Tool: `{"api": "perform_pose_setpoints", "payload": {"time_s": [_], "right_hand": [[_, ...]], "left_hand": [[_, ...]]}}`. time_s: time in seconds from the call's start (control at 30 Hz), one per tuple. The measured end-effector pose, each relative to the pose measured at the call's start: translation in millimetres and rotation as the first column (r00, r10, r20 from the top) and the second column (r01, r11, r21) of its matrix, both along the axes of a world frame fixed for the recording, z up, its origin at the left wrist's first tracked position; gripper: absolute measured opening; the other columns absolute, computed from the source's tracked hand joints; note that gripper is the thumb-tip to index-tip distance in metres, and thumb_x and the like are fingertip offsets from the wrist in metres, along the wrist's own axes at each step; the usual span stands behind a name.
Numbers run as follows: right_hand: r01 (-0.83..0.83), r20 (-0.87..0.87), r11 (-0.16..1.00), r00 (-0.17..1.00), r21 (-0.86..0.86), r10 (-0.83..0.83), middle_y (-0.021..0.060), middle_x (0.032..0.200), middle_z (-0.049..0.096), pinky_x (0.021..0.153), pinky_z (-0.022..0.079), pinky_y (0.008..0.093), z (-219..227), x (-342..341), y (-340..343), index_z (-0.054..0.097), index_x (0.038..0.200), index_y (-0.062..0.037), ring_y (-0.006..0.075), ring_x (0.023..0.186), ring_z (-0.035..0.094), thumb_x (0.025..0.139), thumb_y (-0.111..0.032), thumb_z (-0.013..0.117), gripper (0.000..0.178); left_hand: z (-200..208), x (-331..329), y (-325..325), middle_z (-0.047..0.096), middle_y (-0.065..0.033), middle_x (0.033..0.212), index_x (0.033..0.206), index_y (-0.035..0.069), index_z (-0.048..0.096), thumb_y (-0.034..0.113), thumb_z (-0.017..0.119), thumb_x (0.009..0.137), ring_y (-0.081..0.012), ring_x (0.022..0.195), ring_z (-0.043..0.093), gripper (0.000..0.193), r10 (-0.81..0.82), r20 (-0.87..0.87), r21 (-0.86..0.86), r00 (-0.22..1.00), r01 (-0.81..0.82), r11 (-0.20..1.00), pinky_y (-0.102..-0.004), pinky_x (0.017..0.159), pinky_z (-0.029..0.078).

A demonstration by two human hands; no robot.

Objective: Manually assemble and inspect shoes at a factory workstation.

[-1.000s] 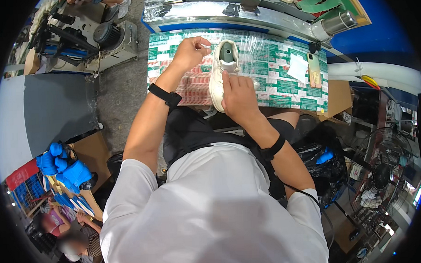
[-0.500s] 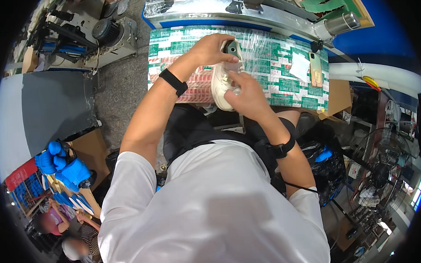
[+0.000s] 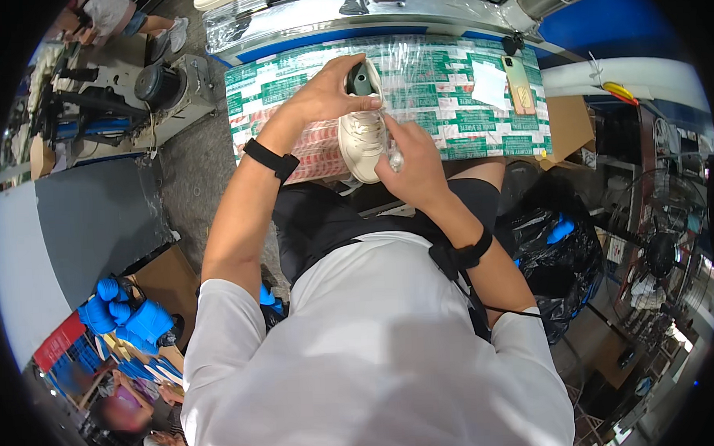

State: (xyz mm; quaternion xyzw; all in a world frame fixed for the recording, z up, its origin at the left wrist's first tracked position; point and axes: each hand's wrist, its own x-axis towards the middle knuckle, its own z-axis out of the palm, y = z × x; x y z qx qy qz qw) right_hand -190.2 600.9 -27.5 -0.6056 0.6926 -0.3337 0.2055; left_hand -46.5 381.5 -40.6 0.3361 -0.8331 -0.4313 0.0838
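A cream lace-up shoe (image 3: 360, 148) stands over the near edge of the covered table, toe toward me. A dark green shoe last (image 3: 361, 83) fills its opening. My left hand (image 3: 330, 92) is wrapped round the collar and heel end, thumb across the tongue area. At the shoe's right side is my right hand (image 3: 419, 164), index finger pointing at the upper near the laces. A small whitish crumpled thing (image 3: 396, 158) shows between its thumb and curled fingers; its kind is unclear.
The table (image 3: 440, 137) is wrapped in green-and-white printed tape and clear film. A phone (image 3: 519, 85) and a white paper (image 3: 489, 85) lie at its right. Behind runs a metal-edged machine (image 3: 311, 24). A black bag (image 3: 550, 248) sits right of my legs. Other people are at lower left.
My right hand has come off the laces to the shoe's right side, and the laces show more fully. The left hand keeps its hold. The whole view has shifted slightly.
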Motion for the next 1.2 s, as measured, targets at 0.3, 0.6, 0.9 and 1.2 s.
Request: {"api": "perform_pose_setpoints", "payload": {"time_s": [0.3,0.6,0.9,1.2], "right_hand": [[-0.134,-0.336,0.986,0.937,-0.097,0.095,0.0191,0.113,0.062,0.094,0.049,0.0514,1.2,-10.5,21.2,0.059,0.148,0.0086,0.0384,0.105,0.061,0.080,-0.014,0.075,0.073],[-0.040,-0.375,0.999,0.926,0.033,0.050,0.0185,0.109,0.063,0.091,0.048,0.0524,-13.1,-27.0,7.2,0.061,0.144,0.0095,0.0378,0.104,0.062,0.077,-0.013,0.075,0.072],[-0.099,-0.112,0.992,0.988,0.081,0.108,0.0224,0.108,0.064,0.095,0.052,0.0535,20.4,-19.2,54.8,0.062,0.147,0.0085,0.0422,0.105,0.063,0.083,-0.017,0.074,0.070],[-0.030,0.010,0.998,0.999,-0.052,0.030,0.0227,0.109,0.065,0.097,0.053,0.0530,-5.6,-14.5,2.6,0.065,0.143,0.0094,0.0429,0.106,0.064,0.084,-0.015,0.074,0.064]], "left_hand": [[-12.5,0.4,1.8,0.056,-0.0251,0.164,0.164,0.008,0.057,0.041,0.096,0.083,-0.0394,0.153,0.055,0.096,0.069,-0.117,0.040,0.991,-0.065,0.997,-0.0458,0.127,0.046],[-20.6,-4.8,4.4,0.057,-0.0235,0.163,0.165,0.012,0.058,0.037,0.095,0.085,-0.0383,0.153,0.055,0.092,0.112,-0.156,0.053,0.981,-0.105,0.993,-0.0457,0.127,0.046],[-22.9,-4.9,8.0,0.055,-0.0228,0.164,0.165,0.014,0.059,0.037,0.096,0.083,-0.0368,0.155,0.052,0.093,0.119,-0.186,0.072,0.975,-0.108,0.992,-0.0458,0.127,0.046],[-21.5,-7.0,6.5,0.057,-0.0233,0.161,0.163,0.013,0.060,0.035,0.097,0.082,-0.0373,0.152,0.055,0.092,0.128,-0.189,0.110,0.974,-0.108,0.988,-0.0451,0.126,0.046]]}}
